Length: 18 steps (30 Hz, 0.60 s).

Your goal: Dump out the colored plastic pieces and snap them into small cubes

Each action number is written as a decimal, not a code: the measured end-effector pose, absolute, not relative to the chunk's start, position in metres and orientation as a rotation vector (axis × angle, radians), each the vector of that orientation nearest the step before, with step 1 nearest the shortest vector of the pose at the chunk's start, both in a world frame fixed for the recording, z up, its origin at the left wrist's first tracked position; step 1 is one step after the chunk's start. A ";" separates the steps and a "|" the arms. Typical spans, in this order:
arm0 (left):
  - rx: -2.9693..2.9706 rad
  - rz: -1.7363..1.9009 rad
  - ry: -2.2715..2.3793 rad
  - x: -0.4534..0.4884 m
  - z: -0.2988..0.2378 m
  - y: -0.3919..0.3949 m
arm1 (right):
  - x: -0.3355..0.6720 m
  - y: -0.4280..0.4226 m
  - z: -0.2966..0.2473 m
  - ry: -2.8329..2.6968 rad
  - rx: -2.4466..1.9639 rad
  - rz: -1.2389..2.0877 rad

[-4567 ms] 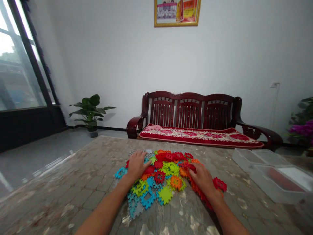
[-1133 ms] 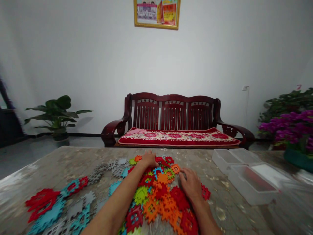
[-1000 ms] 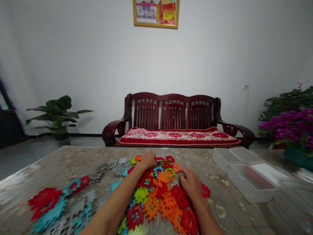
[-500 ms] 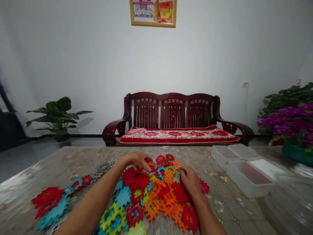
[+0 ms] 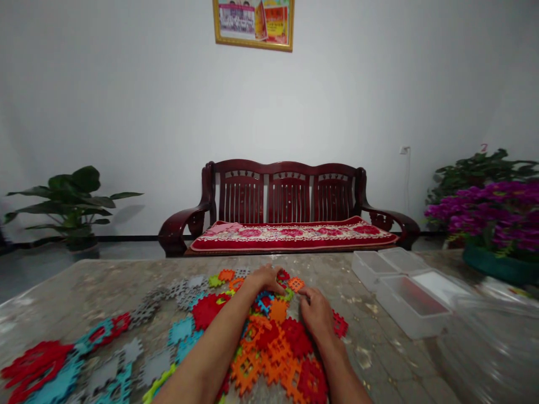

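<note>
A loose pile of flat, toothed plastic tiles (image 5: 275,342) in red, orange, blue, green and grey lies on the marble-patterned table (image 5: 105,286). My left hand (image 5: 263,279) rests on the far edge of the pile, with its fingers bent down over a red tile (image 5: 283,275) and a blue tile (image 5: 264,303). My right hand (image 5: 315,314) lies palm down on red and orange tiles, fingers loosely spread, close to an orange tile (image 5: 296,284). Neither hand lifts a tile. My forearms cover part of the pile.
More tiles (image 5: 54,370) are strewn toward the table's left front. Clear plastic boxes (image 5: 400,292) stand at the right. Beyond the table are a dark wooden bench (image 5: 286,196), a green plant (image 5: 71,196) and purple flowers (image 5: 497,213).
The pile has been spread leftward across the table since the earliest frame. In the last half second my left hand moved right toward my right hand, and the view shifted right.
</note>
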<state>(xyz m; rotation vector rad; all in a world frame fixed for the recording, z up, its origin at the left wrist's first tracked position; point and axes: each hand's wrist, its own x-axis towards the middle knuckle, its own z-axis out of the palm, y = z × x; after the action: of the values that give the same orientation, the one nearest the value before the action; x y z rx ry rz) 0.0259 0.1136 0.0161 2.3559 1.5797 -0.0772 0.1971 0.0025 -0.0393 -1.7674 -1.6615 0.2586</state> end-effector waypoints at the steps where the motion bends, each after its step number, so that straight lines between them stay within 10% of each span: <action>1: 2.376 -0.058 1.580 0.027 0.015 0.112 | 0.197 0.002 -0.039 -1.667 -1.765 0.258; 18: 2.452 0.371 1.626 -0.092 0.041 0.031 | 0.179 -0.012 -0.023 -1.980 -1.675 0.349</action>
<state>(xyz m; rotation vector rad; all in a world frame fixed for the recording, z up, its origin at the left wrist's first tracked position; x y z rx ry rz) -0.0919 0.0309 0.0415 2.4520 1.6262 0.3706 0.1795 -0.0123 -0.0234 -1.6747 -1.9803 0.3488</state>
